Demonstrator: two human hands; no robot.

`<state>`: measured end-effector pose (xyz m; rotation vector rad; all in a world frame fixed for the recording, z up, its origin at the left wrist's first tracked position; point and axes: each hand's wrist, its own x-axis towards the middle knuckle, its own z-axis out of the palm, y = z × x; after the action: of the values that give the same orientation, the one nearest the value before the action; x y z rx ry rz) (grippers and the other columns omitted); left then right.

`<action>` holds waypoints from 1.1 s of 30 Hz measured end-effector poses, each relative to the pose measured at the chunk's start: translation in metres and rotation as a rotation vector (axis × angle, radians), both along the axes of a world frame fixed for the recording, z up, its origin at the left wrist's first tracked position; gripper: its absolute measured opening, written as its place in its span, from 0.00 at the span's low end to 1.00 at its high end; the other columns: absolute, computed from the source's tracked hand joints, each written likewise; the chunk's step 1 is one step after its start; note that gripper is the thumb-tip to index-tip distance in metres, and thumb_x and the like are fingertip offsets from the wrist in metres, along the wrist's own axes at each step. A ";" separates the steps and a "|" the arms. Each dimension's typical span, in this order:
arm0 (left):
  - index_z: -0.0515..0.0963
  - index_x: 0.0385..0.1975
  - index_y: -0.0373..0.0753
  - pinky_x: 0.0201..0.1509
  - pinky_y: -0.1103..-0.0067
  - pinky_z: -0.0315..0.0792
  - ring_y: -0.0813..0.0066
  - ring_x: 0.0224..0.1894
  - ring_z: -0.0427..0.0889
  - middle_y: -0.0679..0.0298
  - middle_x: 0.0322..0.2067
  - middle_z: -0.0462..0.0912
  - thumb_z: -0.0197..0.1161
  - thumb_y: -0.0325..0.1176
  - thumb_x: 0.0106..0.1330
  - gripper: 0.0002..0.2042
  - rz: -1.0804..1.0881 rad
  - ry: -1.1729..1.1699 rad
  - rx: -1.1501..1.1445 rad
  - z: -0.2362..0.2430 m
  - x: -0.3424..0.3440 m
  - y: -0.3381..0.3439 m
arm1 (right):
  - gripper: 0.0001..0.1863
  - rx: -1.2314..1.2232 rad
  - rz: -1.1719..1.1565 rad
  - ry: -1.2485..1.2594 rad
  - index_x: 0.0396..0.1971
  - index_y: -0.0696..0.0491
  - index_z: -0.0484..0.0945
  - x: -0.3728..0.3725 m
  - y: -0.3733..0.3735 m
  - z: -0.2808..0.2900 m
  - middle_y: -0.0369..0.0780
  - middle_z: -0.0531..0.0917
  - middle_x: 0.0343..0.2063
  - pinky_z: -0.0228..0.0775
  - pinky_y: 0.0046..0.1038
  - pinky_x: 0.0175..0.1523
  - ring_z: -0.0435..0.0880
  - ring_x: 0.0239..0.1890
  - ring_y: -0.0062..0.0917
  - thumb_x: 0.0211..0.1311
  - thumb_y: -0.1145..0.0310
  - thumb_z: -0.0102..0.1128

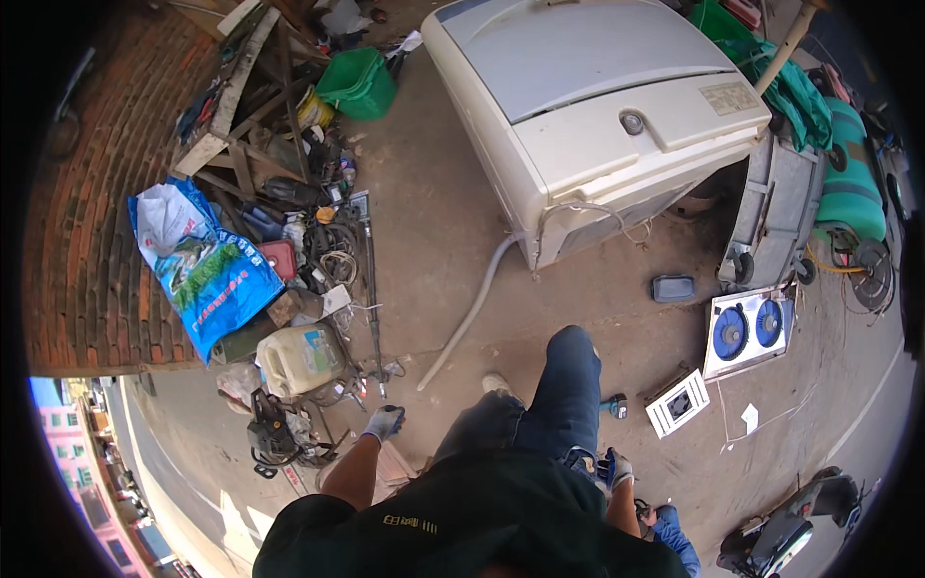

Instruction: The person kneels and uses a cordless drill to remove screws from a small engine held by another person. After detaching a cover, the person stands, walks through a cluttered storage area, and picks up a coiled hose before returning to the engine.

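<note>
My left hand (385, 422), in a light grey work glove, hangs out to the left with its fingers curled in; nothing shows in it. It is nearest the lower end of a long dark metal rod (372, 289) on the ground, but apart from it. My right hand (620, 469), also gloved, is down by my right hip; its fingers are partly hidden and something dark blue shows at them, either glove or object. A teal and black cordless power tool (615, 405) lies on the ground just beyond my right leg.
A large white chest-shaped appliance (597, 125) with a grey hose (472, 313) stands ahead. Left lie a blue sack (217, 275), a cream jerrycan (301, 360) and a chainsaw-like machine (275, 431). Right are a two-fan panel (749, 330), a white vent unit (677, 404) and another person's jeans-clad leg (676, 541).
</note>
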<state>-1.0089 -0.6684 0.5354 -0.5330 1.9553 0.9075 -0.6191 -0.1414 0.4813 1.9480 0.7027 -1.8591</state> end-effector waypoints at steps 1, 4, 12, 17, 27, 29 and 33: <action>0.74 0.28 0.39 0.21 0.77 0.70 0.73 0.19 0.76 0.66 0.19 0.75 0.59 0.37 0.61 0.08 -0.037 -0.041 -0.035 -0.010 0.010 -0.020 | 0.24 -0.001 0.017 0.035 0.46 0.52 0.75 0.005 -0.004 -0.001 0.46 0.83 0.35 0.76 0.38 0.28 0.83 0.26 0.40 0.62 0.48 0.58; 0.74 0.24 0.38 0.22 0.76 0.71 0.73 0.17 0.76 0.65 0.18 0.75 0.59 0.42 0.57 0.13 0.072 -0.197 -0.154 -0.024 0.028 -0.051 | 0.18 0.209 0.321 0.046 0.41 0.52 0.78 -0.044 -0.011 0.043 0.42 0.81 0.25 0.73 0.33 0.24 0.81 0.22 0.32 0.63 0.51 0.58; 0.79 0.42 0.40 0.28 0.79 0.74 0.75 0.26 0.79 0.65 0.28 0.80 0.64 0.44 0.62 0.16 0.460 -0.165 0.296 0.034 -0.089 0.027 | 0.21 0.136 0.287 -0.068 0.48 0.46 0.72 -0.182 0.052 0.074 0.49 0.79 0.43 0.75 0.50 0.39 0.82 0.35 0.51 0.64 0.46 0.53; 0.77 0.38 0.40 0.23 0.75 0.73 0.72 0.20 0.78 0.64 0.22 0.78 0.63 0.38 0.62 0.10 0.768 -0.147 0.357 0.124 -0.170 -0.011 | 0.21 0.144 0.266 -0.037 0.45 0.47 0.74 -0.296 0.087 0.169 0.45 0.81 0.34 0.73 0.44 0.32 0.82 0.28 0.42 0.63 0.47 0.55; 0.77 0.29 0.39 0.22 0.77 0.72 0.73 0.20 0.77 0.66 0.22 0.77 0.64 0.40 0.60 0.10 0.482 -0.195 0.101 0.171 -0.359 0.009 | 0.19 0.951 -0.282 -0.055 0.48 0.51 0.75 -0.456 0.180 0.334 0.41 0.82 0.34 0.71 0.26 0.28 0.80 0.28 0.27 0.63 0.54 0.59; 0.78 0.30 0.39 0.23 0.76 0.72 0.73 0.21 0.77 0.66 0.22 0.77 0.64 0.40 0.60 0.11 0.513 -0.227 0.125 0.165 -0.418 0.024 | 0.22 1.082 -0.353 -0.028 0.51 0.52 0.75 -0.498 0.190 0.354 0.41 0.82 0.40 0.73 0.28 0.34 0.80 0.34 0.28 0.63 0.54 0.59; 0.78 0.31 0.38 0.25 0.77 0.71 0.75 0.21 0.76 0.66 0.22 0.76 0.63 0.40 0.60 0.11 0.362 -0.166 0.195 0.137 -0.548 0.017 | 0.20 1.374 -0.270 -0.267 0.49 0.57 0.77 -0.618 0.160 0.418 0.43 0.80 0.46 0.75 0.35 0.46 0.80 0.43 0.30 0.64 0.59 0.58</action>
<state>-1.5566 -0.6510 0.6725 -0.8352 1.6264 1.2234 -1.2369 0.0187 0.8992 3.0662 2.0386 -1.1471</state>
